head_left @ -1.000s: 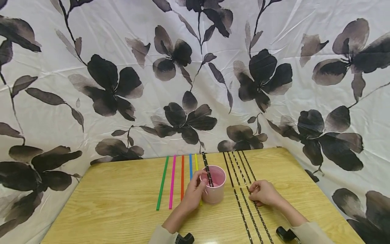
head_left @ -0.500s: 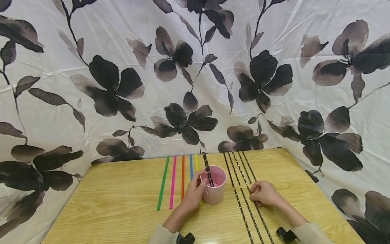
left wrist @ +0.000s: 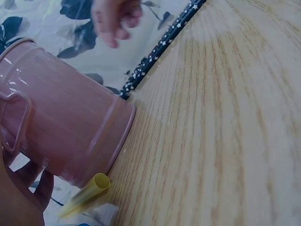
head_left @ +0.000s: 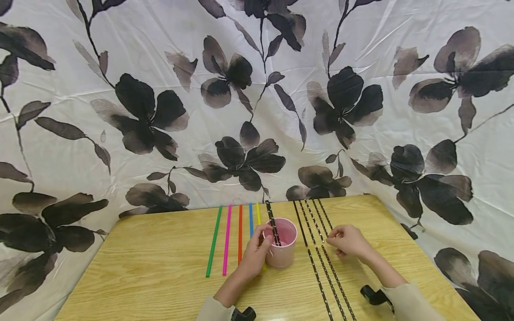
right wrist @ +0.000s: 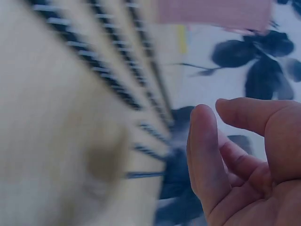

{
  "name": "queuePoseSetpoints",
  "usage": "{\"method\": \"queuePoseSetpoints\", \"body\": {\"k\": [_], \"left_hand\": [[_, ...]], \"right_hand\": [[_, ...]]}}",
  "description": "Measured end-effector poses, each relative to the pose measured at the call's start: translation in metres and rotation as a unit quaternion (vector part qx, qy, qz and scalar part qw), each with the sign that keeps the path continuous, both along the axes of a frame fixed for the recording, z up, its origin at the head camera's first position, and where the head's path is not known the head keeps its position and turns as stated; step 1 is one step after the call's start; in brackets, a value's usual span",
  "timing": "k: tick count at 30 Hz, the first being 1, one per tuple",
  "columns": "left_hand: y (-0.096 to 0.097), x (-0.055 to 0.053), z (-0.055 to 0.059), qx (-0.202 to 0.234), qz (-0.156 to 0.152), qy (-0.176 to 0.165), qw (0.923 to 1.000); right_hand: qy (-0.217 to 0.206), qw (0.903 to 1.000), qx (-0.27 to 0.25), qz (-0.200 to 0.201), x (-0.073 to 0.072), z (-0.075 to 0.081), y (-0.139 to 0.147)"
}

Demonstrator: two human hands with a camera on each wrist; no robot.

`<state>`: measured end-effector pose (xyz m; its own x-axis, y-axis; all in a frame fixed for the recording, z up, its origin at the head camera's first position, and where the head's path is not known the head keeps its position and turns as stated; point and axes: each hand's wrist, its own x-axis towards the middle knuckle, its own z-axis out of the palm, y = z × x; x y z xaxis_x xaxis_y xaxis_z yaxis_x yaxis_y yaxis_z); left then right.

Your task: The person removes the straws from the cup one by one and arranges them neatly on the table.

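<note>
My left hand (head_left: 254,254) grips a pink mug (head_left: 282,258) at its left side, fingers near the rim. Black straws with a white pattern (head_left: 272,218) lean in the mug, their tops sticking out toward the back. In the left wrist view, the mug (left wrist: 66,108) shows a loop handle and stands on the table, with fingers behind it. Over the right-hand rows of black patterned straws (head_left: 335,281), my right hand (head_left: 348,241) hovers near the far row's lower ends. The right wrist view shows its thumb and forefinger (right wrist: 203,141) apart, nothing between them.
Green (head_left: 214,240), pink (head_left: 227,240), red (head_left: 240,232), blue (head_left: 251,218) and yellow (head_left: 259,214) straws lie side by side left of the mug. A floral cloth (head_left: 241,111) hangs behind the wooden table (head_left: 140,267).
My right hand has come away from the rightmost near straw and moved slightly toward the back. The left hand and mug hold their place.
</note>
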<state>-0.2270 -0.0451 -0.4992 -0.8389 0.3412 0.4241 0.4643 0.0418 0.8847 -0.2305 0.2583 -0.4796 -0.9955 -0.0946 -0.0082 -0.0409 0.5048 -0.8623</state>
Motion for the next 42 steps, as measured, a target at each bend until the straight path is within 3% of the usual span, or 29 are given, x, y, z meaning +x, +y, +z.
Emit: {"method": "queuePoseSetpoints", "body": {"k": [10, 17, 21, 26, 35, 42], "left_hand": [[0.001, -0.002, -0.003, 0.016, 0.0, 0.003, 0.9999], [0.002, -0.002, -0.002, 0.013, 0.001, 0.001, 0.9999], [0.003, -0.002, -0.002, 0.01, -0.001, 0.007, 0.9999], [0.002, -0.002, -0.001, 0.012, 0.001, 0.013, 0.9998], [0.0, -0.003, 0.001, 0.01, 0.004, 0.013, 0.9999], [0.002, -0.002, 0.0, 0.018, 0.003, 0.034, 0.9992]], "right_hand": [[0.037, 0.9983, -0.041, 0.016, -0.031, 0.062, -0.029], [0.054, 0.9968, -0.039, 0.045, -0.039, 0.074, -0.05], [0.041, 0.9981, 0.004, 0.045, -0.034, 0.064, -0.046], [0.015, 0.9969, 0.041, 0.065, -0.019, 0.039, -0.03], [-0.02, 0.994, 0.038, 0.101, 0.003, -0.009, -0.013], [-0.043, 0.9947, 0.031, 0.087, 0.005, -0.024, -0.009]]}}
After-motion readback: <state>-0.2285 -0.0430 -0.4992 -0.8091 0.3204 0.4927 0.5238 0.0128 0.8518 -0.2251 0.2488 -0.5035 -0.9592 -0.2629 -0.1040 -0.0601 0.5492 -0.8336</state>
